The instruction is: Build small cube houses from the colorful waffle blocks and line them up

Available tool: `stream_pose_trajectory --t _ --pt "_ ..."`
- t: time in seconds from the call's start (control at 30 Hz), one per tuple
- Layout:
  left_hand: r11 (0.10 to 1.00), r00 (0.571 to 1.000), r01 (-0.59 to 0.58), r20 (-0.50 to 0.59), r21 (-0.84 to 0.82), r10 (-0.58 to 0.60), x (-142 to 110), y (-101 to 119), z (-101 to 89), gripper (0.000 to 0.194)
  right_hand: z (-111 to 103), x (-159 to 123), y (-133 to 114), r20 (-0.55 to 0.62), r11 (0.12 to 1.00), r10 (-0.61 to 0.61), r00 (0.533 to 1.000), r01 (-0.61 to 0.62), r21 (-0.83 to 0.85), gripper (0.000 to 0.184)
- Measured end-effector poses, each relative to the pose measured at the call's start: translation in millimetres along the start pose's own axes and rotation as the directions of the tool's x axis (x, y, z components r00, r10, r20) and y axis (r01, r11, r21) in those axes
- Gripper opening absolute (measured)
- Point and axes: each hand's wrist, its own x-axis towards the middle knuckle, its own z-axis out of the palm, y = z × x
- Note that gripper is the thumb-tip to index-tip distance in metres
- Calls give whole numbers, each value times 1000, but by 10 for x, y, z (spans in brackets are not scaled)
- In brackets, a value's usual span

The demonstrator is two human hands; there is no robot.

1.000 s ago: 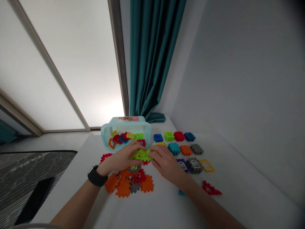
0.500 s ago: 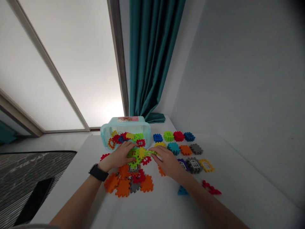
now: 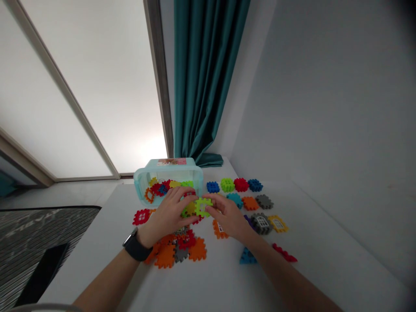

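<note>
no legible txt, label (image 3: 172, 161) on bin (image 3: 135, 183) too sm., pale lettering (image 3: 39, 224) on floor mat (image 3: 75, 238) blurred

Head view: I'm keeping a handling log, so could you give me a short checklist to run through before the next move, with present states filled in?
1. Lime-green, square, notched plastic piece held by the right hand: ok.
2. Left hand has its own grip on a piece: cannot tell; its underside is hidden.
3. Translucent light-blue plastic bin unobstructed in this view: not ok, the left hand overlaps its lower edge.
4. Orange, flat, notched plastic piece lying apart from others: not ok, it is in an overlapping heap.
5. Grey notched block with a white window clear of the right hand: ok.
</note>
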Motion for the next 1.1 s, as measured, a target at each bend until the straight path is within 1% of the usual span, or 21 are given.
stream_pose_trajectory --t 0.1,0.17,0.23,0.3,0.33,0.37,0.43,0.5,0.53,0.6,0.8,1.1 --pt "999 999 -24 -20 42 25 -3 4 -11 41 27 4 -3 16 994 21 1000 -23 107 29" --pt "997 999 -26 -27 69 28 -9 4 -16 43 36 5 -6 24 991 19 1000 -22 132 30" --pt "997 999 -14 -35 74 17 -18 -7 -17 44 25 1 -10 4 996 -19 1000 18 92 30" --pt "999 999 9 -50 54 -6 -28 -30 -12 45 -11 -10 -18 -44 991 -132 990 130 -38 30" --pt "999 998 22 -63 40 -19 -33 -46 -7 45 -36 -17 -23 -60 969 -219 974 210 -130 30" --pt "999 997 35 -76 26 -33 -38 -63 -2 45 -64 -24 -28 -60 929 -313 948 293 -226 29" --pt "998 993 57 -106 4 -56 -45 -94 10 44 -117 -36 -35 -13 815 -475 880 434 -383 28" --pt "998 989 64 -129 -17 -66 -50 -117 20 42 -156 -41 -37 37 719 -565 824 514 -467 28" --pt "998 988 64 -136 -28 -67 -51 -123 25 42 -168 -41 -36 52 691 -585 809 531 -492 27" --pt "997 988 64 -141 -49 -70 -53 -128 31 43 -179 -38 -33 66 664 -599 798 541 -517 25" --pt "996 989 64 -132 -69 -73 -57 -119 33 45 -174 -36 -23 75 642 -610 789 548 -536 21" --pt "997 991 68 -116 -23 -70 -62 -104 79 47 -104 -61 71 76 648 -571 817 506 -569 23"
